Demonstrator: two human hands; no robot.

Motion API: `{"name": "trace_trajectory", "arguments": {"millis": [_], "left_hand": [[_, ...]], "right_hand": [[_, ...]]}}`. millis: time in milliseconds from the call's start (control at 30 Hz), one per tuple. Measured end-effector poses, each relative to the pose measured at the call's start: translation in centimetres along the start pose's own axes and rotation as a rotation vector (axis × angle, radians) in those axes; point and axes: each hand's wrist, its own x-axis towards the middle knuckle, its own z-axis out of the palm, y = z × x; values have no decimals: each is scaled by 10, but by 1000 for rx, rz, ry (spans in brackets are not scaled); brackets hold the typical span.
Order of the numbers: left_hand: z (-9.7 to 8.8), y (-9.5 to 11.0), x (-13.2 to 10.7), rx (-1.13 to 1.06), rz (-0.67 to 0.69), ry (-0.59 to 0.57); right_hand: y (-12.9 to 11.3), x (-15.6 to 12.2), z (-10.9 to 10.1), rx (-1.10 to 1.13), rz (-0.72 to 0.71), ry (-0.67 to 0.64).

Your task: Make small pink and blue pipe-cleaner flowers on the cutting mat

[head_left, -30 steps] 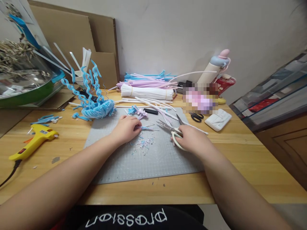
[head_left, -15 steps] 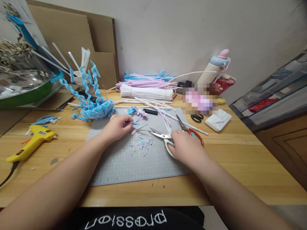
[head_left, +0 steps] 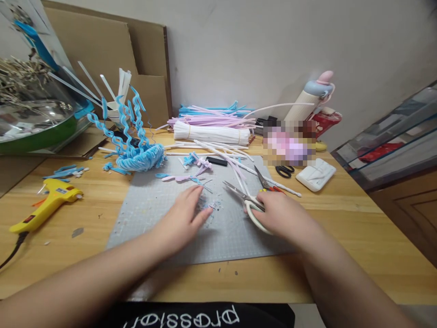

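Scissors (head_left: 248,199) with pale handles are in the right hand (head_left: 282,212), over the right part of a grey mat (head_left: 146,228) on the wooden table (head_left: 351,228). Looking across from the left, I see a green bowl (head_left: 44,136) at the back and, nearer, a yellow glue gun (head_left: 48,202) lying on its side. Cut blue strips (head_left: 63,173) lie just beyond the gun. Next comes a fluffy blue ring (head_left: 141,157) with curly strands rising from it, partly over the mat's far left corner.

On the mat, a twisted blue and lilac piece (head_left: 179,178) lies just past the left hand (head_left: 186,214). That hand is empty as far as I can see, thumb and fingers spread wide around small scraps (head_left: 215,203); I can't tell whether it touches them. Behind it sit a knotted blue and lilac piece (head_left: 201,163) and a small black bar (head_left: 216,161), with a white bundle (head_left: 210,133) farther back.

The right hand is closed around the handles, its blades pointing away toward the left hand but well apart from it. Orange-handled scissors (head_left: 261,176) lie just past the right hand. Black-handled scissors (head_left: 285,171) and a white box (head_left: 316,174) stand farther right.
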Motion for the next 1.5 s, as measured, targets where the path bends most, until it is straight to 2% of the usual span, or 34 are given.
{"name": "trace_trajectory", "arguments": {"millis": [133,267,367,433,567,667,800,867,933,1000,1067,1167,1267,1400,1500], "left_hand": [[20,6,-12,123,-9,-140],[18,11,-16,25,164,-296],[15,13,-8,-49,197,-276],[16,12,4,-30,211,-228],[19,7,29,-17,313,-233],[12,1,33,-94,424,-290],[-7,-11,18,-288,549,-444],[-14,-18,7,-372,532,-447],[-16,-22,-5,-354,414,-291],[-10,-24,-18,-179,171,-57],[1,-24,-30,66,11,8],[19,-19,-41,290,31,-28],[28,-10,-38,393,85,-83],[26,3,-27,433,173,-225],[22,6,-26,359,322,-308]], "right_hand": [[1,4,3,-20,3,-1],[-1,6,8,-53,-24,-9],[-2,6,9,-51,-22,-8],[-1,7,9,-44,-25,-10],[2,10,9,-28,-5,-1],[5,12,9,-4,5,10],[7,13,7,-15,4,3],[6,11,5,-19,-2,-9],[4,9,4,-19,-5,-28],[1,7,3,-22,-5,-40],[-1,5,3,-29,-5,-39],[-5,4,5,-36,2,-38],[-6,5,7,-42,25,-52],[-6,7,10,-45,19,-47],[-5,8,14,-52,-10,-21]]}}
